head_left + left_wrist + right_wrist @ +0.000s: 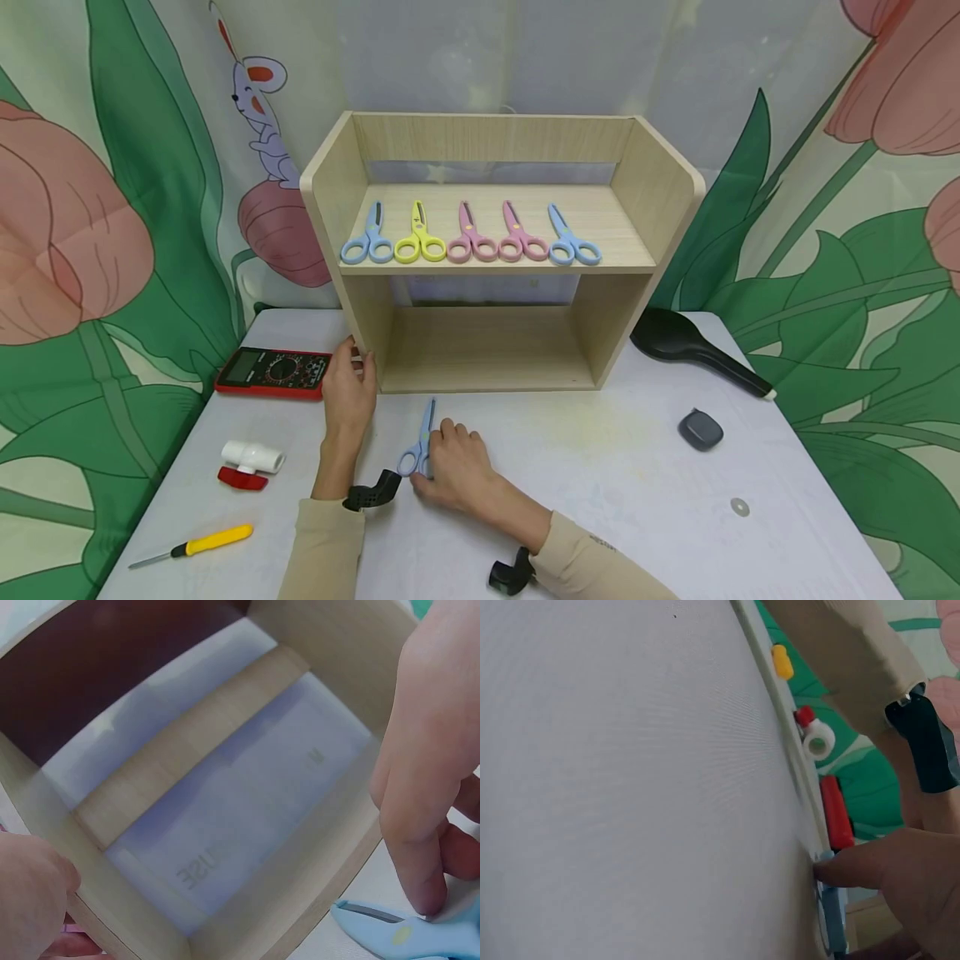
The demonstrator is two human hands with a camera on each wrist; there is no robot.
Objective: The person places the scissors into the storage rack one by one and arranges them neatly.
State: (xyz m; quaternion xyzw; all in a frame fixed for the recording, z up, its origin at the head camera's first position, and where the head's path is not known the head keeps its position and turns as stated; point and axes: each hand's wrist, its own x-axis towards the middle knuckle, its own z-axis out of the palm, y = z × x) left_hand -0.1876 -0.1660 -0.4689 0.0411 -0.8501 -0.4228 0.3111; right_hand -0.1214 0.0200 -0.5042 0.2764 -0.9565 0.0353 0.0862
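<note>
A pair of light blue scissors point(422, 433) lies on the white table point(600, 467) just in front of a wooden shelf unit point(487, 367). My right hand point(438, 450) grips them at the handle, fingers curled over one loop. In the left wrist view a fingertip of the right hand point(420, 885) presses down on the scissors point(405, 934) near the blade. My left hand point(358, 358) grips the front edge of the shelf's left side panel, thumb outside. The upper board carries several scissors: blue point(369, 239), yellow point(420, 237), two pink point(471, 239) and another blue point(573, 242).
A red multimeter point(273, 371) lies left of the shelf. Nearer the left front are a white pipe valve with a red handle point(251, 462) and a yellow screwdriver point(202, 543). On the right lie a black spoon point(697, 346), a grey oval piece point(701, 429) and a washer point(740, 506).
</note>
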